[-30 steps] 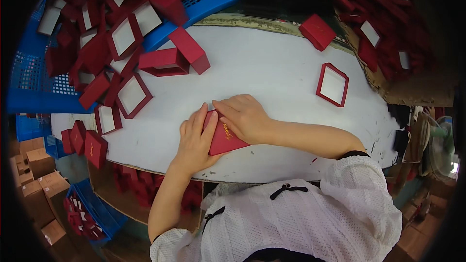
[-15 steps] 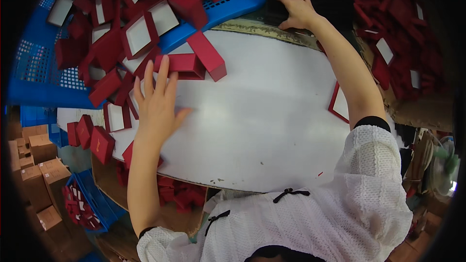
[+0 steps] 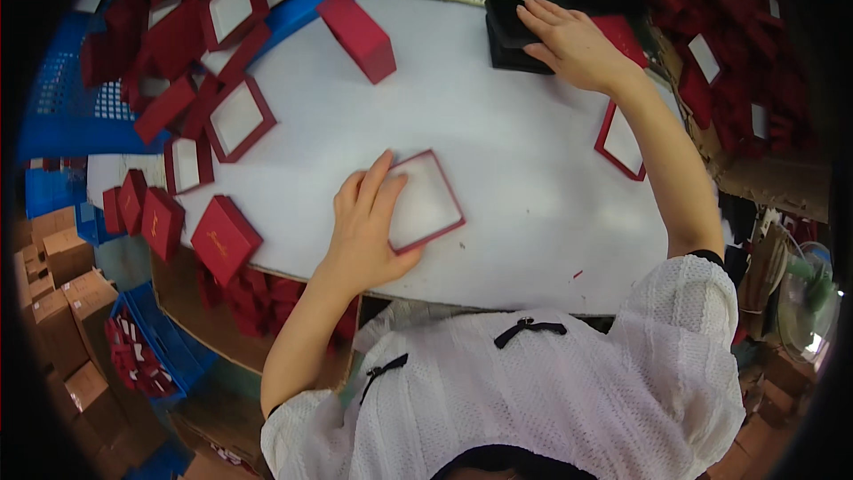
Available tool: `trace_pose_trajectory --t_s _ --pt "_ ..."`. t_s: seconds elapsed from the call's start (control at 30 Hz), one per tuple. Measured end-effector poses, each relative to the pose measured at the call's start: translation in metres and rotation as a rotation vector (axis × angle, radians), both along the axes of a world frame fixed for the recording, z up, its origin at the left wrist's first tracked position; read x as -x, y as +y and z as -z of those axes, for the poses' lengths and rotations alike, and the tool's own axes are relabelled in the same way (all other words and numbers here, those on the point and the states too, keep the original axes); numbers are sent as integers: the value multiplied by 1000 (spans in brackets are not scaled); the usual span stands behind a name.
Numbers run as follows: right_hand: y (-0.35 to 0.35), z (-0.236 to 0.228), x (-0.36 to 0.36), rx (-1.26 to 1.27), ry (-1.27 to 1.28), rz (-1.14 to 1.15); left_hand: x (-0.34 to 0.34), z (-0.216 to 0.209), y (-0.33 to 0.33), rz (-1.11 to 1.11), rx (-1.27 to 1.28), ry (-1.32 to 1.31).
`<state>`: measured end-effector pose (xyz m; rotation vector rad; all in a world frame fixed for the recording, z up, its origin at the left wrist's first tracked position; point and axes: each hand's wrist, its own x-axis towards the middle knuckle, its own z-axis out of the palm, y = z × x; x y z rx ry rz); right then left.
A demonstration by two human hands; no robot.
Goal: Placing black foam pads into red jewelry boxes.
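Note:
My left hand (image 3: 366,222) grips the left side of a shallow red box half (image 3: 431,200), thumb at its lower edge and fingers over its upper side. Its white inside faces up on the white table. At the table's far edge my right hand (image 3: 573,44) holds a flat black square piece (image 3: 514,36), its fingers lying over the right side. Near that wrist rests another red box piece (image 3: 636,173) with a white inside, partly behind my forearm. A closed-looking red box (image 3: 358,38) lies tilted toward the far left of the table.
A blue basket (image 3: 62,138) heaped with red box pieces stands at the far left. Several red boxes, among them a lid with gold lettering (image 3: 224,238), line the left table edge. More red pieces (image 3: 702,58) are piled at the far right. Brown cartons (image 3: 62,329) stand lower left.
My left hand has drawn a red box half from beside the basket to the table's middle. My right hand has come back from the dark far area with the black piece.

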<state>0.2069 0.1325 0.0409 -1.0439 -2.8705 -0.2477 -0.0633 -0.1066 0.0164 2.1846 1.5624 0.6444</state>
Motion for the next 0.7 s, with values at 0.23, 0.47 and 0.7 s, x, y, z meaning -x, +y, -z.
trace_pose_trajectory --t_s 0.23,0.47,0.7 --pt "-100 -15 18 -186 404 -404 -23 20 14 -81 -91 -166" --pt "-152 13 35 361 439 -579 -38 25 18 153 -100 -242" --pt "11 43 -117 15 246 880 -9 -9 11 294 -5 156"
